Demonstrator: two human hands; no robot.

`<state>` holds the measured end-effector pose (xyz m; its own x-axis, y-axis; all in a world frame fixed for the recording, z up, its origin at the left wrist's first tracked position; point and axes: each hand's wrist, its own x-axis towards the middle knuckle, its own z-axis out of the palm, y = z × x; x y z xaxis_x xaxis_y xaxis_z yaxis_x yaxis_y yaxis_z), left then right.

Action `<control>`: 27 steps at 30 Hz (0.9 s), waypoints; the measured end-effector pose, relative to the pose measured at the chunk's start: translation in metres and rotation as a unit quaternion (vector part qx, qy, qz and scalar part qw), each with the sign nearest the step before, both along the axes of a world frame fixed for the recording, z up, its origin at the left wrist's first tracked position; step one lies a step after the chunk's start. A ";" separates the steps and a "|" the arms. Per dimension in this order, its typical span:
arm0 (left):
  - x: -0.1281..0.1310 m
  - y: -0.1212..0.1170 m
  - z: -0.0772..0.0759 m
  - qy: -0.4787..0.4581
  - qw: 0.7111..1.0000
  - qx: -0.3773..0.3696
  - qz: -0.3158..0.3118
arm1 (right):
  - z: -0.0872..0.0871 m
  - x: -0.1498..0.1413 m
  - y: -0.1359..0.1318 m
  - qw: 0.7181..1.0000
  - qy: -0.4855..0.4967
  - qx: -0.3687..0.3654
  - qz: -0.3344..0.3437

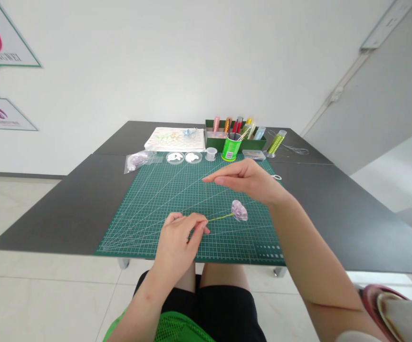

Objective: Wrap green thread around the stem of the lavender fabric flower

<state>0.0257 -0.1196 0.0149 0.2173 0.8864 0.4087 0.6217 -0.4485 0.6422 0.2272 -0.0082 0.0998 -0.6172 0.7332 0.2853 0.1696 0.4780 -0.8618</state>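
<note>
A pale purple artificial flower (239, 211) with a thin yellow-green stem (222, 218) lies sideways over the green cutting mat (138, 204). The stem's lower end is pinched between the thumb and fingers of my left hand (184, 235), near the front of the mat; the tip inside the grip is hidden. Above and beyond the flower, my right hand (239, 178) is held in the air, apart from it. Its fingers are stretched out to the left with the thumb underneath, and nothing shows in them.
At the mat's back edge stand a green can (230, 149) of tools, small round dishes (175, 157) with white pieces, and a clear box (253, 155). Behind are a green box (215, 143) of colored tubes and a white pad (175, 139). White-handled scissors (276, 177) lie right; a plastic bag (138, 161) lies left.
</note>
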 end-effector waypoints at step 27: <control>0.010 0.013 -0.003 -0.409 0.897 -0.170 0.008 | -0.093 0.001 -0.038 0.966 -0.081 -0.145 0.197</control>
